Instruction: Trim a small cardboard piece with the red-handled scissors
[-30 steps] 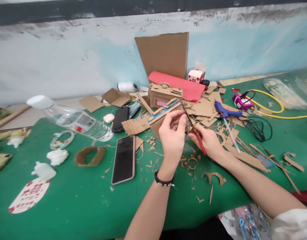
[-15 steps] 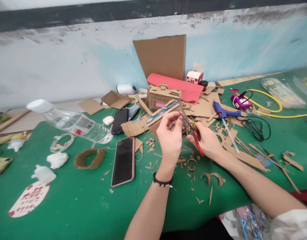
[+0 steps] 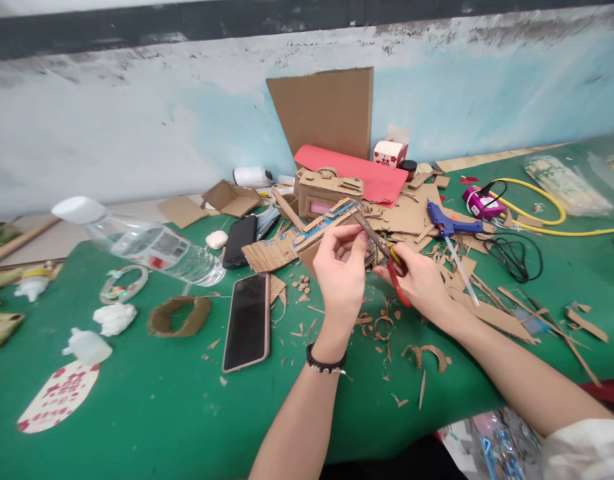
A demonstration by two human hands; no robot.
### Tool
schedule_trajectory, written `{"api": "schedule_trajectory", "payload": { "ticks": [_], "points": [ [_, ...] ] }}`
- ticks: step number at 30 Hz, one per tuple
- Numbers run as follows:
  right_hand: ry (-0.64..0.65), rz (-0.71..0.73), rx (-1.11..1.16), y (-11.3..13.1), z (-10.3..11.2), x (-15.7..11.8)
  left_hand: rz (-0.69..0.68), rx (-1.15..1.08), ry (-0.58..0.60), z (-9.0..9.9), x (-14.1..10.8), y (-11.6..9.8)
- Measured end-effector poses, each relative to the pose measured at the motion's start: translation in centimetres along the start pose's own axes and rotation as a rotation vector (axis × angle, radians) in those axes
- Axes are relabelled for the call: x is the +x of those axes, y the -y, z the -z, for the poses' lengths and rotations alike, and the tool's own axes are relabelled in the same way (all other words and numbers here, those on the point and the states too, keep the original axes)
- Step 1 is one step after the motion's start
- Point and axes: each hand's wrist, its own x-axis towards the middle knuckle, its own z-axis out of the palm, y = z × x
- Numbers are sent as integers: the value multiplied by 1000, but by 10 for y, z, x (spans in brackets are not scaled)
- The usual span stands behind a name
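Observation:
In my right hand (image 3: 421, 277) is a pair of scissors (image 3: 397, 288) with red and yellow handles, its blades pointing up and left. My left hand (image 3: 343, 263) is closed in a pinch close to the blades; whatever lies between its fingertips is too small or hidden to make out. Behind the left hand rests a piece of cardboard with blue print (image 3: 314, 233). Just beyond stands a camera-shaped cardboard model (image 3: 331, 189) with a pink window. Curled cardboard scraps (image 3: 385, 325) lie on the green table below my hands.
On the left are a phone (image 3: 247, 323), a tilted clear bottle (image 3: 151, 243) and a cardboard ring (image 3: 179, 317). To the right lie a blue glue gun (image 3: 451, 223), a purple adapter (image 3: 483, 202) and a yellow cable (image 3: 561, 203). A cardboard sheet (image 3: 327, 110) leans on the wall.
The scissors have turned slightly, with the blades showing more fully and the red handle a little higher. My left hand keeps its pinch in nearly the same place.

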Motion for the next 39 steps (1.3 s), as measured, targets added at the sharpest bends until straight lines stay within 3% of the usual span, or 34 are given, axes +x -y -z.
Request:
{"api": "schedule_trajectory", "payload": {
  "ticks": [12,19,26,39],
  "points": [
    [2,-36,63,0,4,0,-20,10,-10,-1,-1,-2],
    [88,-48,169,-2,5,0,-45,-2,23,-3,-2,-5],
    [144,-6,132,-1,4,0,-41,20,37,-3,-3,-5],
    [127,2,120,0,4,1,-33,27,48,-4,-3,-3]
  ]
}}
